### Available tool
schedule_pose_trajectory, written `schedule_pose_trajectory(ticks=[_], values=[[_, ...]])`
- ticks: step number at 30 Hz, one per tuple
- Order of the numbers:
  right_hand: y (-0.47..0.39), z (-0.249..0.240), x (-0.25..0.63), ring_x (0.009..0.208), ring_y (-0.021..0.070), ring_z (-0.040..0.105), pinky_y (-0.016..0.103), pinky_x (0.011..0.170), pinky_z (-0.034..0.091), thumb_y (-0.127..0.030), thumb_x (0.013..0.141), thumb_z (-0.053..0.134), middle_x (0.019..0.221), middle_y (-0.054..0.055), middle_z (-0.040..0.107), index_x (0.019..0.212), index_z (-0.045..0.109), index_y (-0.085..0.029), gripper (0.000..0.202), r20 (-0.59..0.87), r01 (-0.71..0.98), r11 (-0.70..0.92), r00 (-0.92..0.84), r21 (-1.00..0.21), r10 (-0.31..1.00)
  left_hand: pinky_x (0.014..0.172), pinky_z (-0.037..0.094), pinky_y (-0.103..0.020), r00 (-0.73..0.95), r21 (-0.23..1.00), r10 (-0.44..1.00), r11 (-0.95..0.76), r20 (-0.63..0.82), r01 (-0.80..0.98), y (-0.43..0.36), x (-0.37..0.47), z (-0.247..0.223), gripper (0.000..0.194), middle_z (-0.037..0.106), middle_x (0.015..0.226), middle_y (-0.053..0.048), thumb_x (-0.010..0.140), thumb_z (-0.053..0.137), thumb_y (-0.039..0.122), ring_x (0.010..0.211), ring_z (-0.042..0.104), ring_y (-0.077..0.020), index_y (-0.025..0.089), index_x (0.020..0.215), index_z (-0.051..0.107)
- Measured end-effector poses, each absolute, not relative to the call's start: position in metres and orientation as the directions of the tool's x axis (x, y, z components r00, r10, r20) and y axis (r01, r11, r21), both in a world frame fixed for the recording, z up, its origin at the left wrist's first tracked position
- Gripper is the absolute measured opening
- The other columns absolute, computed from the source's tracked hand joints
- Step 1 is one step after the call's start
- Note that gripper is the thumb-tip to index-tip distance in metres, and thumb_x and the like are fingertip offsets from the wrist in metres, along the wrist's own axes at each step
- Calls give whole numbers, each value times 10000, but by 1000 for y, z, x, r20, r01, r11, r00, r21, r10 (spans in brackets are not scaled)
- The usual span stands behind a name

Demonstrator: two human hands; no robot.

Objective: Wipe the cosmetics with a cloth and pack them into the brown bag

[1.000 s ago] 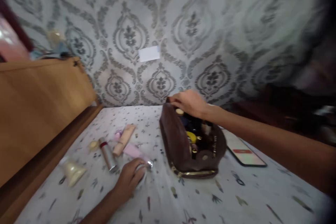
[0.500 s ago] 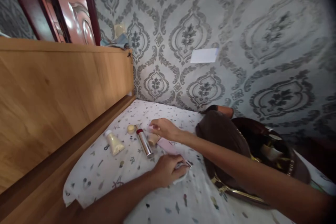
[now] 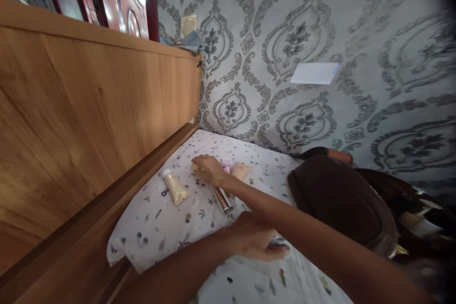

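My right hand (image 3: 212,171) reaches across from the right, its fingers closed around a small round yellow jar (image 3: 194,167); only the jar's edge shows. Under that hand and wrist lies a shiny silver cosmetic tube (image 3: 223,199), its upper end hidden. A cream squeeze tube with a white cap (image 3: 176,187) lies just to the left. Behind the right wrist are a peach-coloured tube (image 3: 241,170) and a small pink-and-white item (image 3: 227,165). My left hand (image 3: 254,237) rests nearer me, fingers curled and partly covered by my right forearm; a small thing at its fingertips is unclear.
A patterned white sheet (image 3: 156,228) covers the surface. A brown bag (image 3: 338,199) stands at the right, with a darker open part holding items beyond it. A wooden board (image 3: 107,104) borders the left side, and a papered wall (image 3: 249,80) closes off the back.
My right hand has moved left from beside the pink and peach items onto the yellow jar, covering the silver tube's top. The view has shifted left. My left hand has turned and lies lower.
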State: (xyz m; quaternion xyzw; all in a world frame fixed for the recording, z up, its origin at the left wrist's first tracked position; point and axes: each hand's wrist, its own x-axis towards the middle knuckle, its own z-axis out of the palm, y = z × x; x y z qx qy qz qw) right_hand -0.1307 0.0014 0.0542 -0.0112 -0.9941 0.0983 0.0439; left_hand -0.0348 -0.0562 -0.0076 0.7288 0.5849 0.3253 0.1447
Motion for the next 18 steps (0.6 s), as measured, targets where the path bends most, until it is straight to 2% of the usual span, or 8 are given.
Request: schedule_pose_trajectory(ticks=[1, 3, 5, 7, 9, 13, 16, 18], values=[[3, 56, -123, 1156, 241, 579, 353, 968, 424, -212, 892, 570, 1235, 114, 651, 1245, 594, -161, 358, 118, 18, 964, -992, -266, 51, 926, 487, -506, 136, 537, 947, -279, 291, 796, -58, -37, -6, 288, 678, 1173, -204, 828, 616, 322, 1109, 614, -388, 121, 1032, 645], [8, 59, -102, 1093, 213, 615, 333, 917, 470, -254, 883, 591, 1209, 93, 665, 1248, 586, -176, 373, 192, 10, 855, -973, -518, 128, 937, 485, -508, 159, 472, 949, -276, 274, 837, -59, -39, -6, 281, 677, 1160, -228, 824, 600, 261, 1094, 625, -388, 87, 1040, 643], [12, 60, -75, 1008, 205, 652, 332, 864, 507, -312, 839, 643, 1119, 78, 693, 1203, 604, -180, 389, 236, -43, 609, -942, -792, 239, 903, 502, -494, 70, 566, 951, -237, 301, 789, -58, -39, -11, 218, 707, 1076, -201, 803, 569, 175, 1020, 658, -369, 98, 984, 661], [16, 61, -45, 961, 206, 668, 336, 826, 529, -373, 777, 701, 1061, 71, 703, 1176, 611, -187, 449, 234, -97, 376, -911, -921, 339, 850, 520, -459, -73, 719, 941, -201, 331, 665, -54, -40, -17, 202, 729, 983, -150, 791, 530, 124, 936, 683, -341, 122, 931, 676], [18, 60, -14, 953, 210, 671, 345, 813, 540, -405, 722, 750, 1050, 69, 706, 1160, 612, -205, 501, 235, -132, 256, -872, -958, 429, 837, 521, -428, -192, 815, 916, -199, 352, 543, -50, -41, -21, 235, 729, 983, -125, 819, 488, 135, 932, 682, -322, 126, 961, 674], [19, 53, 44, 952, 216, 674, 384, 890, 531, -411, 669, 810, 994, 55, 721, 1049, 644, -232, 451, 274, -198, 190, -757, -961, 593, 940, 492, -375, -354, 904, 861, -236, 365, 358, -43, -49, -20, 317, 670, 1198, -133, 931, 388, 269, 1094, 627, -258, 135, 1127, 599], [18, 36, 77, 950, 219, 677, 381, 877, 543, -394, 648, 838, 969, 46, 723, 1011, 656, -246, 432, 274, -228, 161, -666, -960, 693, 839, 521, -331, -582, 977, 805, -198, 115, -81, -41, -53, -14, 335, 700, 1056, -97, 894, 513, 413, 944, 660, -219, 161, 1101, 591], [18, 21, 92, 941, 218, 678, 380, 863, 553, -390, 640, 846, 967, 43, 722, 999, 654, -250, 430, 260, -227, 148, -612, -962, 747, 827, 512, -314, -623, 958, 781, -207, 39, -199, -44, -53, -10, 352, 689, 1052, -82, 881, 546, 437, 921, 655, -205, 180, 1118, 583]])
